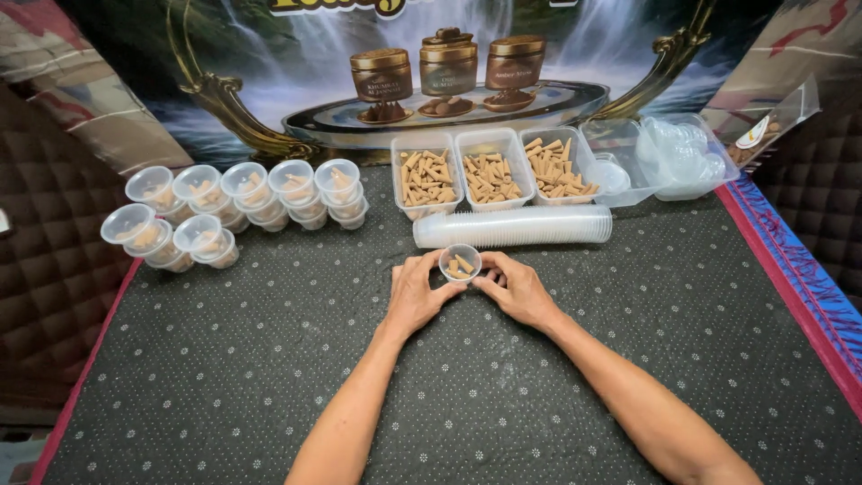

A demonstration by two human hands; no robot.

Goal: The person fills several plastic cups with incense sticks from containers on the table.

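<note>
left hand (415, 295) and right hand (514, 289) meet at the middle of the bench (224, 377), fingers curled partway, thumbs and fingertips pinching the rim of one small clear cup (460, 262) from either side. cup sits upright between the two hands, resting on or just above the bench, with a few tan cones inside.

head view, for the step in hand: best held level, with even pressure from both sides, since thin plastic probably flexes and could tip the cones out. light grip at the rim, thumbs kept off the opening. cannot tell whether a lid is on it.

just beyond the hands, a long sleeve of nested clear cups (512, 227) lying on its side. further out, three rectangular clear tubs (489, 144), thin-walled, heaped with tan cones (489, 177), matt and chalky looking, tapered to a blunt point. beyond and right of the right hand, a clear bin of lids (682, 157), glossy and round. well out to the left of the left hand, stacked filled cups (233, 193), in rows, closed and slightly cloudy.

bench covering dark, soft-looking, dotted with small pale spots, edged red and blue. behind everything, a glossy printed backdrop (269, 54).
</note>
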